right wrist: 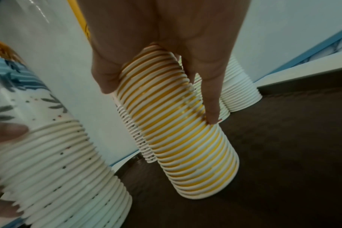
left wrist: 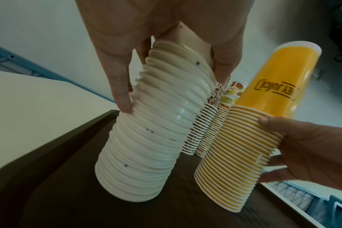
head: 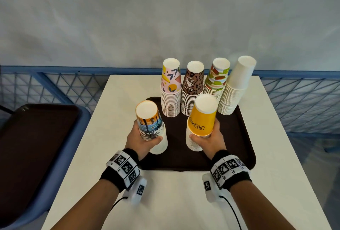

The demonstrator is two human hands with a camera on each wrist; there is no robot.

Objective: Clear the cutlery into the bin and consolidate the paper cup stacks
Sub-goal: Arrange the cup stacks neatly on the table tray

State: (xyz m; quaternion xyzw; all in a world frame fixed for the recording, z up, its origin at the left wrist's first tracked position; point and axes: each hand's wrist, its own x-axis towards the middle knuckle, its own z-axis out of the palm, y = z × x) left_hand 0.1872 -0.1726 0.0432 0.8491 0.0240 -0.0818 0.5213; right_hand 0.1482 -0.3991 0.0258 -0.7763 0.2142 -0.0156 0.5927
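On the dark brown tray (head: 237,154) stand several stacks of upturned paper cups. My left hand (head: 141,140) grips the palm-tree print stack (head: 150,126) at the tray's front left; in the left wrist view its fingers curl round the white rims (left wrist: 146,138). My right hand (head: 209,138) grips the yellow "HEY JUICE" stack (head: 202,119) at the front middle, its fingers round the yellow-striped rims (right wrist: 185,131). Both stacks stand with their bases on the tray. Behind them are a pastel-patterned stack (head: 171,88), a leopard-print stack (head: 193,88), a fruit-print stack (head: 216,80) and a plain white stack (head: 235,86) that leans right. No cutlery is in view.
The tray lies on a white table (head: 174,202). To the left, lower down, a second brown tray (head: 33,146) sits on a blue cart. A blue wire-mesh fence (head: 298,100) runs behind the table, with a pale wall above it.
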